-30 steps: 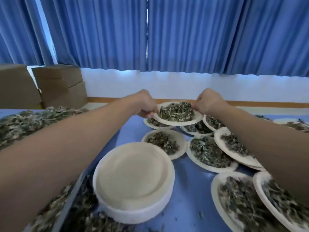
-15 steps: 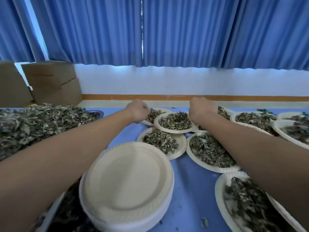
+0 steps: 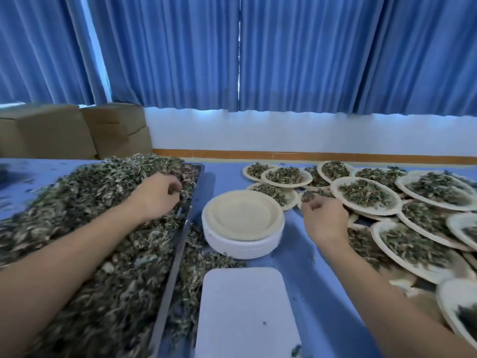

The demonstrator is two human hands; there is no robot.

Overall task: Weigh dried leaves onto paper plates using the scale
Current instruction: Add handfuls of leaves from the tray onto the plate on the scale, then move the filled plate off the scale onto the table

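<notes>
- Near centre, the scale (image 3: pixel 245 313) stands bare, with no plate on its white platform; the next weighing appears not yet begun.
- Just beyond it sits a stack of empty paper plates (image 3: pixel 242 223), so work likely remains.
- At left, the left hand (image 3: pixel 154 197) curls its fingers into the dried leaves (image 3: pixel 77 223) heaped on the metal tray (image 3: pixel 178 251).
- At right, the right hand (image 3: pixel 325 218) hovers with fingers curled; whether they pinch scraps cannot be told.
- Farther right, many filled plates (image 3: pixel 366 195) overlap, portions apparently finished.
</notes>
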